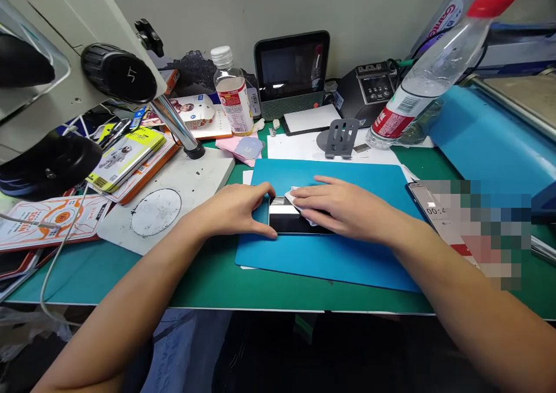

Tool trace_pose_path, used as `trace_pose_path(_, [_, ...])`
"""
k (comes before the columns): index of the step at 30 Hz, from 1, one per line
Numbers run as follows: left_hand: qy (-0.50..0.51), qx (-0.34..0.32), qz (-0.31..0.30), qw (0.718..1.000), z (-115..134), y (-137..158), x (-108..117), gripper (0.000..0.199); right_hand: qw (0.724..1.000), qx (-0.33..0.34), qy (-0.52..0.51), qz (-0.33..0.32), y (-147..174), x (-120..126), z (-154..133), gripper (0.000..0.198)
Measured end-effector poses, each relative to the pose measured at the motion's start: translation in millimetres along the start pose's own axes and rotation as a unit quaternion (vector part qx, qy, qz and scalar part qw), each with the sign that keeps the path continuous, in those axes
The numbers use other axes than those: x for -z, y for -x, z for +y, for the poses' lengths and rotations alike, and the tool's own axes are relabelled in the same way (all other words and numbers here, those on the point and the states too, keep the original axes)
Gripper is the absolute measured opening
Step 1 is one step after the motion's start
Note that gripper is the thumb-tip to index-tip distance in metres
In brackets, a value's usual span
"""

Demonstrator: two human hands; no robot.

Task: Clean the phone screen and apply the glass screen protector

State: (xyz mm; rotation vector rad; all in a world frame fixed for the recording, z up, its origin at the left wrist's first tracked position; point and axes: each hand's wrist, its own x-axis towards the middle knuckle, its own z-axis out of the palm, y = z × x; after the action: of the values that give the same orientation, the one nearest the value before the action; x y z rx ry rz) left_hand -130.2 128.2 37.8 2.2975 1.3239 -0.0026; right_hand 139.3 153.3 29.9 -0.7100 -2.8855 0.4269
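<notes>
A phone [284, 222] with a dark, glossy face lies lengthwise on a blue mat [321, 260]. My left hand [245, 210] holds its left end between thumb and fingers, one at each long edge. Over the middle of the phone, my right hand [343, 208] presses a crumpled white wipe [293, 196] against the glass with its fingertips. The right part of the phone is hidden under that hand.
A microscope stand [160, 208] is at the left, beside stacked boxes [130, 155]. Behind the mat are a small bottle [234, 100], a display [291, 69], a phone stand [342, 138] and a red-capped bottle [417, 98]. Another phone [434, 208] lies at the right.
</notes>
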Motion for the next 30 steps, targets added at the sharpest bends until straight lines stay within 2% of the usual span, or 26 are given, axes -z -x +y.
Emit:
trace_pose_path(3, [-0.008,0.003,-0.002,1.000,0,0,-1,0.073,0.998,0.041,-0.015,0.035,-2,-7,-5,0.036])
trace_pose_path(6, [-0.019,-0.012,0.007,1.000,1,0,-1,0.071,0.997,0.062,-0.019,0.038,-2,-6,-10,0.034])
trace_pose_path(10, [-0.025,-0.020,0.014,0.999,2,0,-1,0.069,0.999,0.006,-0.024,0.034,2,-2,-4,0.024])
trace_pose_path(15, [-0.017,-0.009,0.003,1.000,4,-1,0,0.069,0.995,-0.041,-0.077,0.038,0,-7,3,0.023])
trace_pose_path(18, [-0.020,-0.010,0.001,1.000,3,-1,0,0.069,0.985,-0.117,-0.118,0.041,-4,-7,2,0.022])
trace_pose_path(22, [-0.022,-0.012,0.005,1.000,1,-1,-1,0.069,0.966,-0.201,-0.159,0.014,-9,-4,-2,0.015])
trace_pose_path(30, [-0.024,-0.019,0.011,0.999,-1,-1,-3,0.071,0.955,-0.241,-0.175,0.001,-16,-7,-3,0.018])
